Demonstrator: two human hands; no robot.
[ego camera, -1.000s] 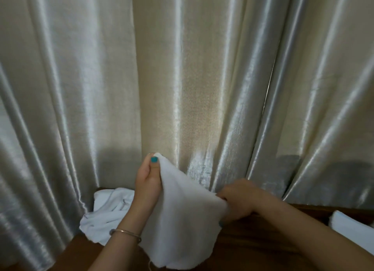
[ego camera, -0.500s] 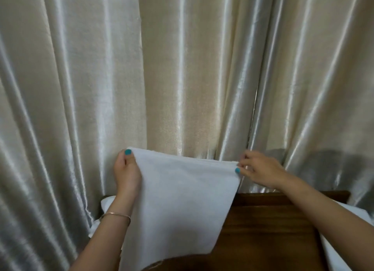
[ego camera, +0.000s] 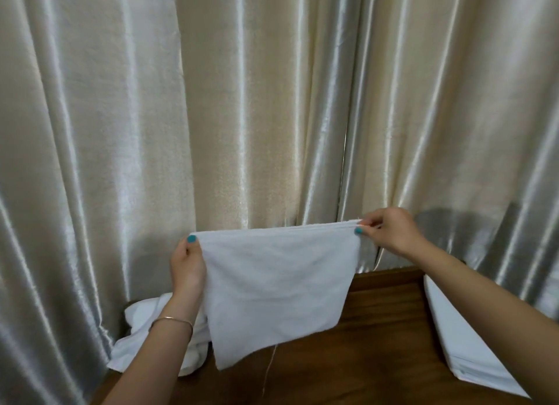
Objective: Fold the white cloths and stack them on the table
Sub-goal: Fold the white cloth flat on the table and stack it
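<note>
Left grip: my left hand [ego camera: 187, 265] pinches the white cloth [ego camera: 278, 286] at its top left corner, thumb in front.
Right grip: my right hand [ego camera: 390, 234] pinches the top right corner, where layered edges show.
Cloth vs grip: top edge stretched between both grips; the rest hangs below them, above the counter [ego camera: 363, 359].
Left of counter: crumpled cloth pile [ego camera: 142, 338], behind my left wrist.
Right of counter: folded stack [ego camera: 462, 353].
Behind: curtain [ego camera: 242, 102].
</note>
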